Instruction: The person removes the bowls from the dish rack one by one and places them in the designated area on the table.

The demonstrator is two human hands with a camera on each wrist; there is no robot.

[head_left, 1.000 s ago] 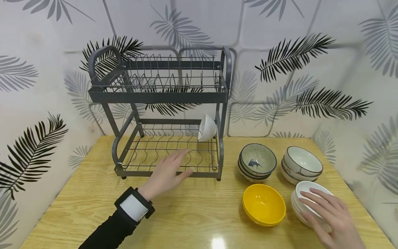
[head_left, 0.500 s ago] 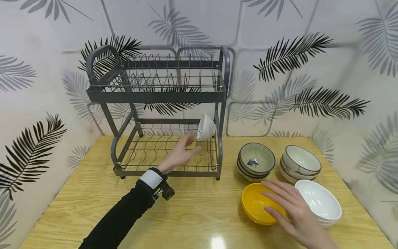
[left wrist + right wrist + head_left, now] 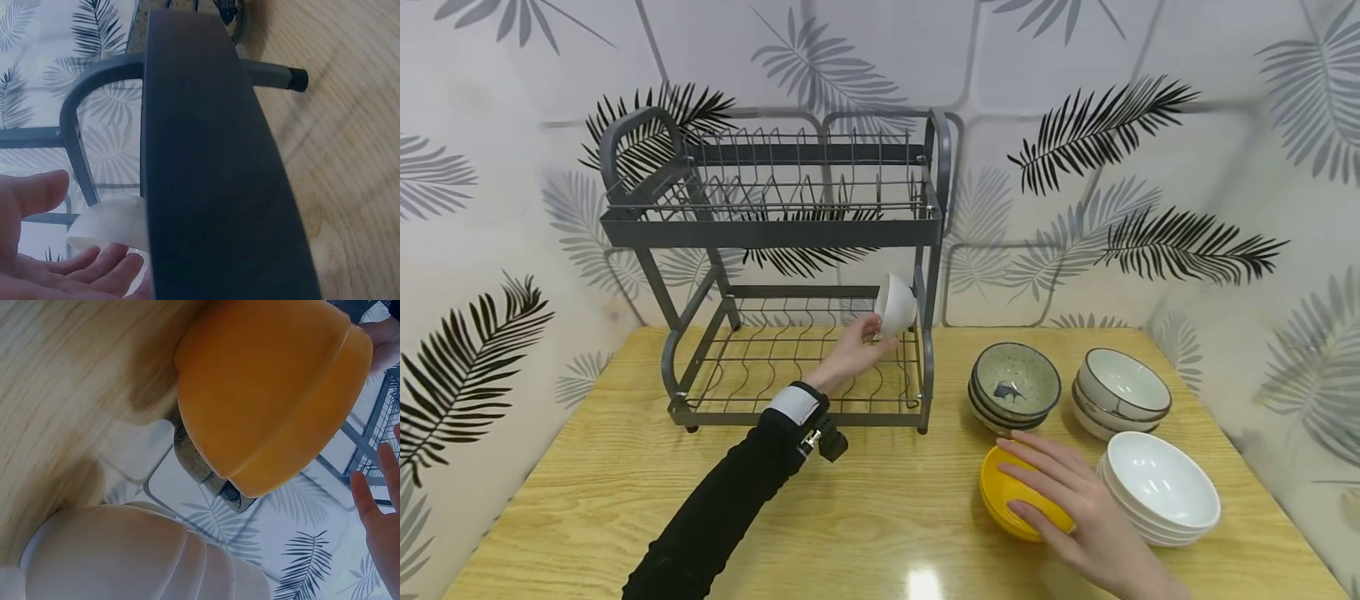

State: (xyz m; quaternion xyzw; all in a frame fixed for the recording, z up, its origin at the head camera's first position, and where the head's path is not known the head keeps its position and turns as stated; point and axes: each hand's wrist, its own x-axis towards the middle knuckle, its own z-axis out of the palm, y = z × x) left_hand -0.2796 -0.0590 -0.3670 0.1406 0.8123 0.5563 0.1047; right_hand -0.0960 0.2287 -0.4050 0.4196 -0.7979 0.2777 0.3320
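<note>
A small white bowl (image 3: 897, 307) stands tilted on its side at the right end of the rack's lower tier. My left hand (image 3: 853, 353) reaches in over that tier, fingertips right at the bowl's rim. From the left wrist, the thumb (image 3: 44, 190) is apart from the white bowl (image 3: 109, 222), and the fingers (image 3: 115, 275) lie close under its rim, partly hidden by a dark bar. Fingers spread, my right hand (image 3: 1071, 504) hovers over two nested yellow bowls (image 3: 1000, 492); the right wrist view shows it beside the yellow bowls (image 3: 269, 387), holding nothing.
The dark two-tier dish rack (image 3: 775, 233) stands against the patterned wall. Speckled grey bowls (image 3: 1017, 383) are stacked behind the yellow ones. Further right are dark-rimmed pale bowls (image 3: 1123, 392) and a stack of white bowls (image 3: 1165, 492). The wooden table (image 3: 850, 517) carries everything.
My left hand has moved deeper into the rack, to the right, up to the white bowl. My right hand has shifted left from the white stack to over the yellow bowls.
</note>
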